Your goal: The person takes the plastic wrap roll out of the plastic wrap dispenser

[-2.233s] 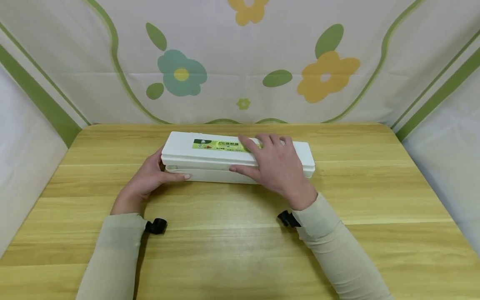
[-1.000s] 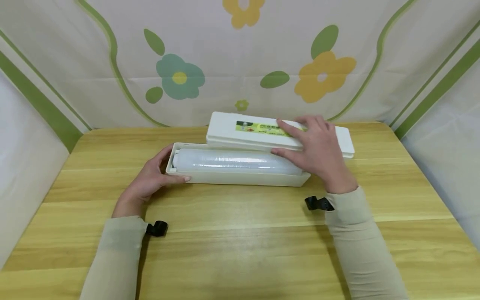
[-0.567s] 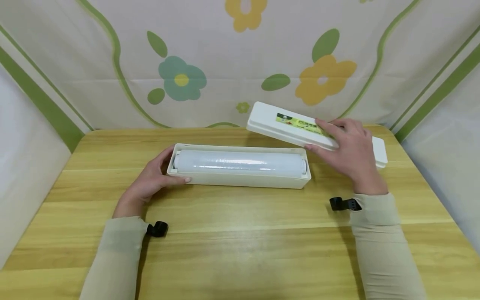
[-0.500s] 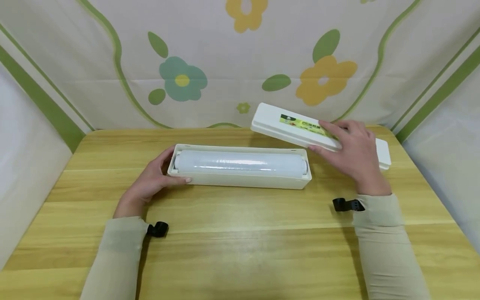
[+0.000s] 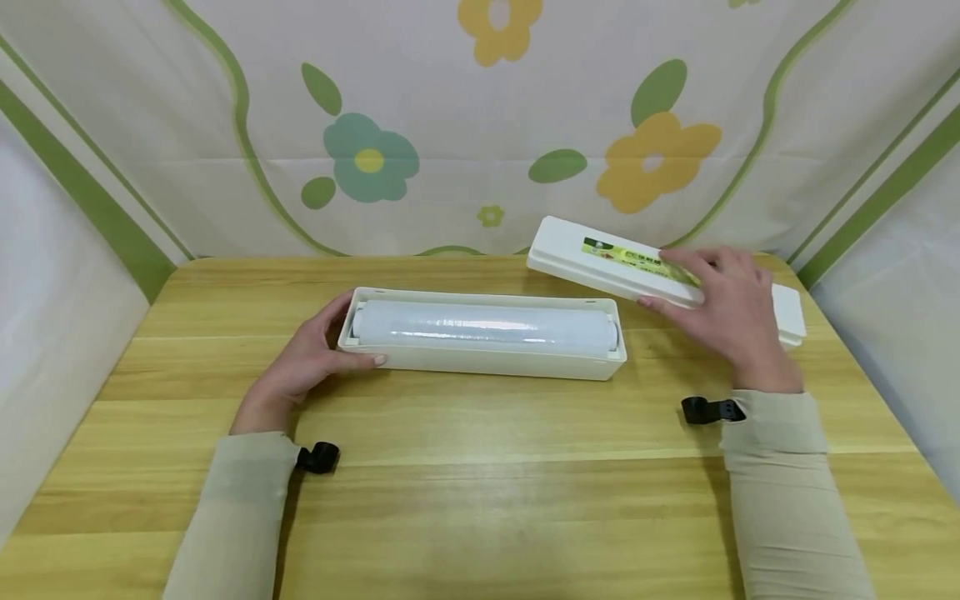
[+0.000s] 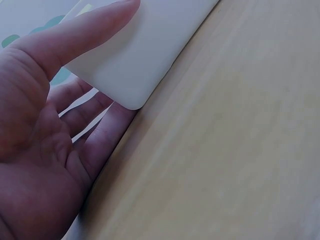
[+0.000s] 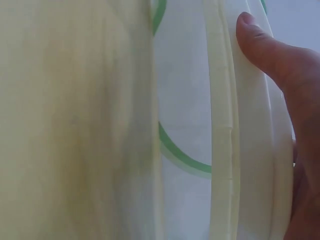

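A long white box (image 5: 480,364) stands on the table without its lid, and a roll of cling film (image 5: 480,327) lies inside it. My left hand (image 5: 303,358) grips the box's left end, thumb (image 6: 100,32) along the front wall and fingers behind. To the right, my right hand (image 5: 731,308) holds the white lid (image 5: 577,262) with its yellow-green label upward, thumb on the near edge and fingers over the far side. The right wrist view shows a gap between the lid (image 7: 255,150) and the tabletop. The lid slants, its left end farther back.
The wooden table (image 5: 480,500) carries the box. A white cloth (image 5: 465,133) with printed flowers hangs behind the far edge, with pale cloth sides at left and right. Black camera mounts (image 5: 318,457) sit at both wrists.
My right hand has lifted the lid off the box and carried it to the right, lately lowering it a little. The cling film roll has come into view. My left hand stays at the box's end.
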`<state>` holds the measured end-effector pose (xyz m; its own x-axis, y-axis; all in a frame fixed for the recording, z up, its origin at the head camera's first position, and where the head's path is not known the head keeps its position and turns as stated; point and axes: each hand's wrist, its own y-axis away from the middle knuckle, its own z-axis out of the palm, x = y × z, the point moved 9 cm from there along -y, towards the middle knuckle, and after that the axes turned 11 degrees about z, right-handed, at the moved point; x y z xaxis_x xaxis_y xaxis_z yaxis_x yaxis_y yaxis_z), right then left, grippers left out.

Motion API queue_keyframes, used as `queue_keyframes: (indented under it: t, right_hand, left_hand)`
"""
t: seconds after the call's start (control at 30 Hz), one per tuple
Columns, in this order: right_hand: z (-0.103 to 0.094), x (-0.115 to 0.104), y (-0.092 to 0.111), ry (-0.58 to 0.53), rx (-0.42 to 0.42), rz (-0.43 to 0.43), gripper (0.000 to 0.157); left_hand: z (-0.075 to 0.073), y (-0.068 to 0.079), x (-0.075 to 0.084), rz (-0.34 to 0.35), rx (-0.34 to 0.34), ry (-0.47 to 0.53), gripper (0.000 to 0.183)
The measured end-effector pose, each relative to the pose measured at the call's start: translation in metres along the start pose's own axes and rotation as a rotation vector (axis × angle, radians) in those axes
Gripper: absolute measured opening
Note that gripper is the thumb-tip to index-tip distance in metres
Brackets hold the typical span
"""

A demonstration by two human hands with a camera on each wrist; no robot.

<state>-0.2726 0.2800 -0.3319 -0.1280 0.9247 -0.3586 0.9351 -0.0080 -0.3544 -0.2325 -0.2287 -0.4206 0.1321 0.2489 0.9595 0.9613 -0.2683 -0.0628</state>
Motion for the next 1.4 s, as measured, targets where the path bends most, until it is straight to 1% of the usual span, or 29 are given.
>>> queue_keyframes:
  t: [0.13, 0.33, 0.7, 1.07, 1.4]
  right_hand:
    - [0.008, 0.002, 0.002, 0.027, -0.012, -0.015, 0.068]
    - [0.017, 0.004, 0.004, 0.043, -0.078, 0.001, 0.069]
    - [0.026, 0.005, 0.004, 0.063, -0.140, 0.012, 0.070]
    - [0.030, 0.009, 0.005, 0.044, -0.175, 0.039, 0.072]
    - [0.037, 0.013, 0.005, 0.019, -0.271, 0.060, 0.078]
  left_hand:
    - [0.001, 0.000, 0.001, -0.004, 0.002, 0.003, 0.103]
    - [0.002, 0.001, 0.003, -0.014, -0.004, 0.017, 0.106]
    - [0.002, 0.001, 0.004, -0.024, -0.001, 0.019, 0.107]
    - [0.001, 0.002, 0.002, -0.028, -0.003, 0.007, 0.109]
    - [0.002, 0.003, 0.003, -0.028, -0.007, 0.008, 0.110]
